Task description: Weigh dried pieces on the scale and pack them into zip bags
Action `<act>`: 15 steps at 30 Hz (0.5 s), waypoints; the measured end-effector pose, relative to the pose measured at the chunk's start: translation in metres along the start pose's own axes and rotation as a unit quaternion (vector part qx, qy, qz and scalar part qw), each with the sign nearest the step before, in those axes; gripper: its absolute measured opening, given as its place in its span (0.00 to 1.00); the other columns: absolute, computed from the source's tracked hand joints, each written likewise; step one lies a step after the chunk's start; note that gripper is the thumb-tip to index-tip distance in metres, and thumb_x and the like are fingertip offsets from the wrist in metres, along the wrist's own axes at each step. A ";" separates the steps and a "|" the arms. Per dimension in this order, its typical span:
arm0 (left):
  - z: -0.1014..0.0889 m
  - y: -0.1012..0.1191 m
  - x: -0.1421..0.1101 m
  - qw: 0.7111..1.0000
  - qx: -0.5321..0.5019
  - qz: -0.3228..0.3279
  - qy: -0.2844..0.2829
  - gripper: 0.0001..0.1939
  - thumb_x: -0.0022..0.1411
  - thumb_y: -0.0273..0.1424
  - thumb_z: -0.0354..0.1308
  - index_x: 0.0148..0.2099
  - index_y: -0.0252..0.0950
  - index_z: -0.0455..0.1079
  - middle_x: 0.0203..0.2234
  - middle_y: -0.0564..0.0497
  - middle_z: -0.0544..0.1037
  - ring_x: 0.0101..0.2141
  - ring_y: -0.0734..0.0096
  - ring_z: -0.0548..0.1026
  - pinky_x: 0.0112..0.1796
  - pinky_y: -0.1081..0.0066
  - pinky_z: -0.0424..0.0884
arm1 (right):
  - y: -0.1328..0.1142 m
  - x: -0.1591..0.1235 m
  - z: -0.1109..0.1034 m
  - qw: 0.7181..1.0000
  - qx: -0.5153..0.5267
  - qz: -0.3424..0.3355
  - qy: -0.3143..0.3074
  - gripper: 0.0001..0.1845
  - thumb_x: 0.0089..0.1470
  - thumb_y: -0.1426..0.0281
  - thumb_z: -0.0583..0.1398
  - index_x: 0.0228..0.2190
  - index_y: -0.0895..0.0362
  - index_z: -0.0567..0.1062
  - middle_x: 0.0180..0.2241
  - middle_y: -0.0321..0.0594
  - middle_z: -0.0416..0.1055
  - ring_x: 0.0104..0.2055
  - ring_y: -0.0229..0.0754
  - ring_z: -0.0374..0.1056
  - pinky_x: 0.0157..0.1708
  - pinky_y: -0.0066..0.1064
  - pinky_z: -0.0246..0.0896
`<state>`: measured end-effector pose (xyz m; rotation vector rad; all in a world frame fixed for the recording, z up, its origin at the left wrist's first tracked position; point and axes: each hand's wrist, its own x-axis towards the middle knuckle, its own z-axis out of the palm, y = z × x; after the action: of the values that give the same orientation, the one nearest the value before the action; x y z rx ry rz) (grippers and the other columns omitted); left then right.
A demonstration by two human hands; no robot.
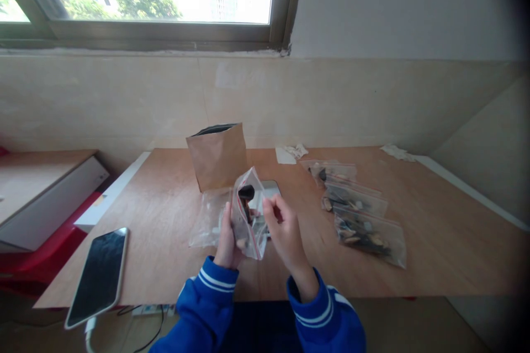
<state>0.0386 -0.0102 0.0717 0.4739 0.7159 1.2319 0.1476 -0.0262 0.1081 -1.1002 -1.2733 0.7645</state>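
My left hand [227, 239] is wrapped round the left side of a clear zip bag [250, 240] with a red seal line, holding it upright with its mouth spread. Inside the bag shows a dark, rounded piece [247, 193], with smaller pieces below that I cannot make out. At the bag's right edge my right hand [285, 226] pinches with thumb and finger on the plastic. Behind the bag, partly hidden, lies a pale flat object [271, 190]. An empty-looking clear plastic bag [207, 220] rests to the left of it.
A brown paper bag [219, 157] stands open at the back. Three filled zip bags [370, 234] lie overlapping on the right. A phone [99, 276] with a cable lies at the left edge. White paper scraps [290, 153] rest near the wall.
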 end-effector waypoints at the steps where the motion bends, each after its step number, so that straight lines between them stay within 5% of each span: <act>1: -0.003 0.003 0.004 0.999 0.022 0.020 0.024 0.23 0.59 0.48 0.53 0.39 0.33 0.74 0.27 0.49 0.78 0.29 0.69 0.75 0.35 0.70 0.71 | 0.003 0.003 -0.004 0.996 -0.085 -0.027 0.005 0.20 0.59 0.61 0.54 0.20 0.55 0.56 0.18 0.28 0.51 0.21 0.33 0.50 0.24 0.27 0.47; 5: -0.017 0.006 0.020 0.986 0.092 0.107 0.089 0.23 0.58 0.49 0.55 0.36 0.32 0.73 0.25 0.50 0.77 0.27 0.73 0.74 0.32 0.74 0.69 | 0.003 0.014 -0.016 0.957 -0.278 -0.082 -0.001 0.18 0.58 0.66 0.55 0.20 0.55 0.56 0.19 0.29 0.53 0.22 0.34 0.52 0.26 0.28 0.46; 9: -0.033 -0.005 0.034 0.981 0.098 0.136 0.097 0.23 0.59 0.48 0.54 0.42 0.32 0.74 0.32 0.48 0.79 0.33 0.70 0.76 0.38 0.71 0.70 | -0.009 0.017 -0.009 0.965 -0.237 -0.114 0.009 0.10 0.55 0.69 0.58 0.26 0.54 0.62 0.24 0.31 0.58 0.26 0.35 0.58 0.28 0.27 0.54; 12: -0.045 -0.017 0.043 0.983 0.072 0.135 0.098 0.23 0.59 0.46 0.55 0.46 0.33 0.74 0.39 0.47 0.79 0.42 0.64 0.76 0.46 0.68 0.68 | -0.008 0.018 0.001 0.977 -0.186 -0.095 -0.052 0.03 0.54 0.73 0.56 0.30 0.54 0.66 0.29 0.34 0.65 0.28 0.36 0.61 0.30 0.28 0.60; 15: -0.054 -0.025 0.047 0.986 0.046 0.130 0.093 0.22 0.59 0.45 0.55 0.47 0.35 0.74 0.44 0.47 0.78 0.49 0.61 0.73 0.51 0.66 0.66 | 0.009 0.021 0.012 0.975 -0.176 -0.053 -0.122 0.12 0.52 0.75 0.56 0.40 0.54 0.68 0.41 0.42 0.68 0.38 0.41 0.66 0.36 0.33 0.65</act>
<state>0.0241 0.0253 0.0059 0.5456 0.8919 1.5076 0.1412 -0.0013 0.1061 -1.2336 -1.7107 0.6205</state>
